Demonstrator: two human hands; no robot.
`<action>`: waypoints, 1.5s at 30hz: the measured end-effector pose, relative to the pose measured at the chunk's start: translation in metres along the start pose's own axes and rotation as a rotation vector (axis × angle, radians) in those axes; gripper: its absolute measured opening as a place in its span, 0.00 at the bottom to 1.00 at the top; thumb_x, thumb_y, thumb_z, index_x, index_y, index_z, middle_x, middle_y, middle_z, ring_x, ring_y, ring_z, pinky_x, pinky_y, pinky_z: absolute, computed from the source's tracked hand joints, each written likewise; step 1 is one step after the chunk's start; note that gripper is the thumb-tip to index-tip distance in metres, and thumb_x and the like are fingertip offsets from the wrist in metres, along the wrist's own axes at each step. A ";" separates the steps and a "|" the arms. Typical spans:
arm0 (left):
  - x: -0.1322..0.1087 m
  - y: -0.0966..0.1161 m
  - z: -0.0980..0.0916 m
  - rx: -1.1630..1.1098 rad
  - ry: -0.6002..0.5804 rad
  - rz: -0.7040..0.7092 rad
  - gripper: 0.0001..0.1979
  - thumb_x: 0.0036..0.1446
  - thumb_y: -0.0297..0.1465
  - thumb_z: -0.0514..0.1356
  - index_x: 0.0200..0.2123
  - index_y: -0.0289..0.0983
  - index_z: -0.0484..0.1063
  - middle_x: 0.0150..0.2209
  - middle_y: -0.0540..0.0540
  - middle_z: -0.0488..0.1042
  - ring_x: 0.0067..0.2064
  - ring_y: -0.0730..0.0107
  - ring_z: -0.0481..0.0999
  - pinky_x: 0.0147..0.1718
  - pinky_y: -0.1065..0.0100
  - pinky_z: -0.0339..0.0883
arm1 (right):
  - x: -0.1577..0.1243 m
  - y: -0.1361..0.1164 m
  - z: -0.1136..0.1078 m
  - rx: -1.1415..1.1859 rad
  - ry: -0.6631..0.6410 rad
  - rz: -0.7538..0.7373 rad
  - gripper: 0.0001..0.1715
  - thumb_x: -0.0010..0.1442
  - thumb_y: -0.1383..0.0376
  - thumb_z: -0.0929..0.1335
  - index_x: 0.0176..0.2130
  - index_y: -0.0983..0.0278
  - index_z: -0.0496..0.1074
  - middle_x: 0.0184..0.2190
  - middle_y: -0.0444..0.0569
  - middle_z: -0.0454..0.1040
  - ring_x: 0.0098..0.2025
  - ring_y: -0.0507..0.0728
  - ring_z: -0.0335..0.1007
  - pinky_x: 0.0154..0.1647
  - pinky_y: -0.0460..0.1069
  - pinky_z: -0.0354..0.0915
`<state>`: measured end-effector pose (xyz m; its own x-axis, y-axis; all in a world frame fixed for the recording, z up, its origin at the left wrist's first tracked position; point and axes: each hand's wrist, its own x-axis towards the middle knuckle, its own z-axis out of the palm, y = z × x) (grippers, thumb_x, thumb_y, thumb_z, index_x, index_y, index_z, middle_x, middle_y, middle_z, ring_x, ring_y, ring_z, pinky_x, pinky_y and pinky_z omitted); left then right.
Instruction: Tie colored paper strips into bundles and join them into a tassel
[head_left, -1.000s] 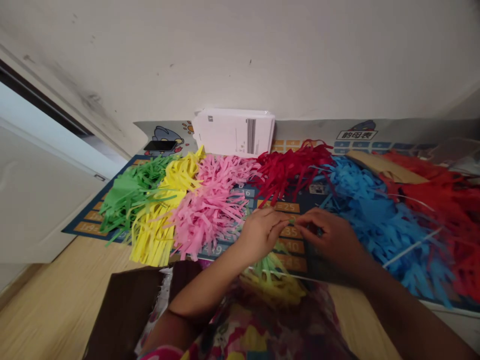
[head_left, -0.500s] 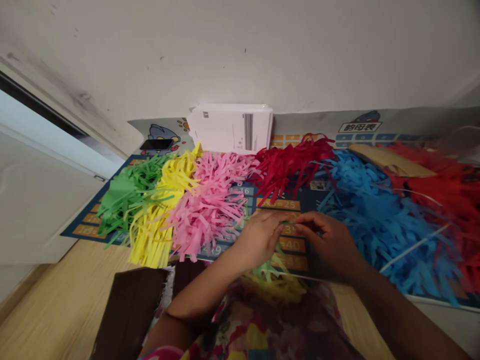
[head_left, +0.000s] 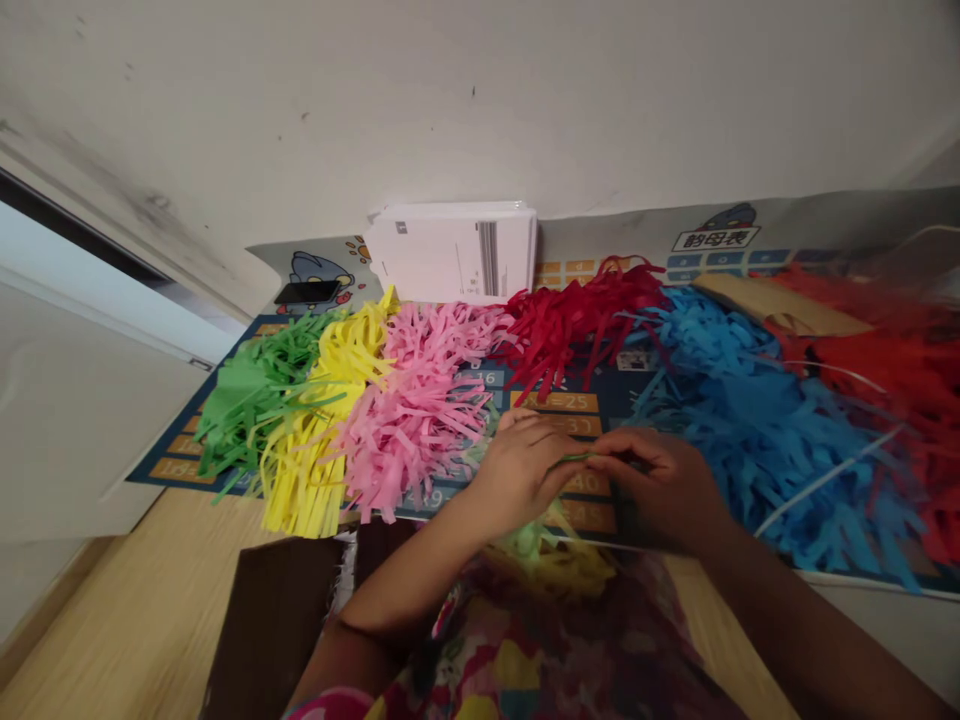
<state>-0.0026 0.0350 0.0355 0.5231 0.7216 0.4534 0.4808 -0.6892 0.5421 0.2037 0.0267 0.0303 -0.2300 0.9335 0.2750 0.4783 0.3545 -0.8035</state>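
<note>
In the head view my left hand (head_left: 517, 470) is closed round the top of a pale green and yellow paper tassel (head_left: 559, 560), whose strips hang below it over the table's front edge. A thin twisted green end (head_left: 574, 458) sticks out of that hand to the right. My right hand (head_left: 660, 485) pinches the tip of this green end between thumb and fingers. Close by on the left lies a pink fringed paper bundle (head_left: 412, 430); to the right is a blue one (head_left: 757, 430). The inside of my left hand is hidden.
Green (head_left: 255, 390), yellow (head_left: 322, 430), dark red (head_left: 577, 320) and orange-red fringed paper (head_left: 915, 370) lie along the table mat (head_left: 180, 445). A white box (head_left: 450, 255) leans on the wall. A phone (head_left: 307, 292) and a tan paper piece (head_left: 780, 305) lie behind. A brown box (head_left: 270, 620) stands below.
The green twisted end shows more clearly between my hands now. My right hand has shifted slightly down, and the view has turned a little.
</note>
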 end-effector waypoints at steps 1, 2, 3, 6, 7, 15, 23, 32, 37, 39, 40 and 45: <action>0.000 -0.001 0.000 -0.010 0.011 0.004 0.07 0.66 0.34 0.59 0.40 0.39 0.75 0.36 0.45 0.82 0.39 0.65 0.80 0.49 0.59 0.65 | -0.001 -0.001 -0.001 -0.022 0.000 -0.023 0.12 0.62 0.57 0.68 0.31 0.59 0.77 0.29 0.46 0.80 0.31 0.56 0.77 0.33 0.50 0.70; 0.000 -0.001 0.001 -0.008 0.029 0.006 0.07 0.65 0.34 0.60 0.41 0.38 0.75 0.37 0.45 0.82 0.40 0.64 0.80 0.49 0.59 0.66 | -0.002 -0.002 -0.002 -0.048 0.009 -0.043 0.12 0.63 0.57 0.68 0.31 0.59 0.77 0.29 0.46 0.80 0.31 0.56 0.77 0.34 0.50 0.71; -0.001 -0.001 0.001 0.008 0.054 0.012 0.08 0.64 0.35 0.61 0.43 0.38 0.75 0.40 0.43 0.82 0.43 0.62 0.79 0.49 0.58 0.66 | -0.003 -0.003 -0.002 -0.073 0.019 -0.060 0.13 0.63 0.57 0.67 0.32 0.59 0.77 0.29 0.47 0.81 0.31 0.56 0.77 0.34 0.50 0.71; -0.003 0.003 0.003 0.084 0.174 0.073 0.11 0.62 0.33 0.63 0.47 0.39 0.73 0.45 0.42 0.81 0.48 0.61 0.79 0.56 0.54 0.63 | -0.008 -0.006 0.000 -0.118 0.060 -0.102 0.13 0.65 0.57 0.67 0.33 0.59 0.78 0.31 0.48 0.81 0.33 0.57 0.78 0.35 0.49 0.72; -0.004 0.004 0.004 0.104 0.218 0.106 0.09 0.62 0.31 0.62 0.47 0.40 0.73 0.44 0.44 0.82 0.47 0.63 0.79 0.58 0.53 0.61 | -0.009 -0.006 0.001 -0.126 0.077 -0.111 0.13 0.65 0.58 0.67 0.34 0.59 0.78 0.32 0.48 0.82 0.33 0.57 0.79 0.35 0.49 0.72; -0.005 0.014 0.015 0.112 0.357 0.173 0.07 0.61 0.24 0.62 0.41 0.41 0.75 0.38 0.50 0.84 0.40 0.70 0.81 0.64 0.51 0.55 | -0.018 -0.011 0.000 -0.113 0.140 -0.092 0.11 0.65 0.61 0.67 0.35 0.59 0.79 0.32 0.46 0.82 0.34 0.57 0.80 0.38 0.49 0.74; 0.000 0.017 0.022 0.070 0.356 0.154 0.06 0.62 0.24 0.61 0.38 0.41 0.75 0.38 0.50 0.84 0.40 0.71 0.83 0.62 0.54 0.62 | -0.023 -0.009 -0.003 -0.135 0.177 -0.082 0.12 0.65 0.60 0.66 0.34 0.58 0.79 0.31 0.46 0.82 0.33 0.57 0.80 0.36 0.49 0.75; 0.004 0.013 0.029 -0.017 0.361 0.113 0.06 0.61 0.24 0.62 0.37 0.41 0.76 0.37 0.49 0.84 0.41 0.70 0.83 0.61 0.55 0.65 | -0.024 -0.005 -0.003 -0.222 0.191 -0.109 0.13 0.67 0.61 0.65 0.35 0.58 0.79 0.32 0.47 0.82 0.34 0.57 0.81 0.37 0.50 0.75; 0.006 0.010 0.030 -0.042 0.356 0.107 0.06 0.60 0.24 0.63 0.38 0.40 0.77 0.38 0.48 0.84 0.41 0.69 0.83 0.55 0.60 0.70 | -0.021 -0.006 -0.004 -0.219 0.191 -0.128 0.13 0.68 0.61 0.65 0.36 0.58 0.78 0.32 0.46 0.83 0.34 0.57 0.81 0.37 0.50 0.76; 0.006 0.009 0.030 -0.045 0.356 0.098 0.06 0.61 0.24 0.63 0.37 0.41 0.77 0.38 0.49 0.84 0.41 0.69 0.84 0.55 0.59 0.71 | -0.020 -0.005 -0.004 -0.209 0.182 -0.104 0.13 0.67 0.61 0.65 0.35 0.58 0.78 0.32 0.46 0.83 0.34 0.57 0.81 0.37 0.50 0.76; 0.006 0.009 0.030 -0.048 0.355 0.093 0.06 0.61 0.24 0.63 0.37 0.42 0.77 0.37 0.49 0.84 0.41 0.69 0.84 0.55 0.59 0.71 | -0.019 -0.005 -0.004 -0.203 0.177 -0.092 0.14 0.67 0.61 0.65 0.35 0.58 0.78 0.32 0.46 0.83 0.34 0.57 0.81 0.37 0.50 0.76; 0.005 0.006 0.031 -0.078 0.347 0.097 0.08 0.59 0.23 0.63 0.39 0.41 0.77 0.38 0.48 0.84 0.42 0.70 0.83 0.48 0.65 0.75 | -0.017 -0.004 -0.002 -0.171 0.169 -0.084 0.14 0.67 0.60 0.65 0.35 0.58 0.78 0.32 0.46 0.82 0.33 0.56 0.80 0.36 0.49 0.75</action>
<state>0.0246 0.0324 0.0195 0.2872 0.6413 0.7115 0.3784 -0.7583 0.5308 0.2076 0.0095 0.0300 -0.1372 0.8908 0.4332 0.6031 0.4220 -0.6769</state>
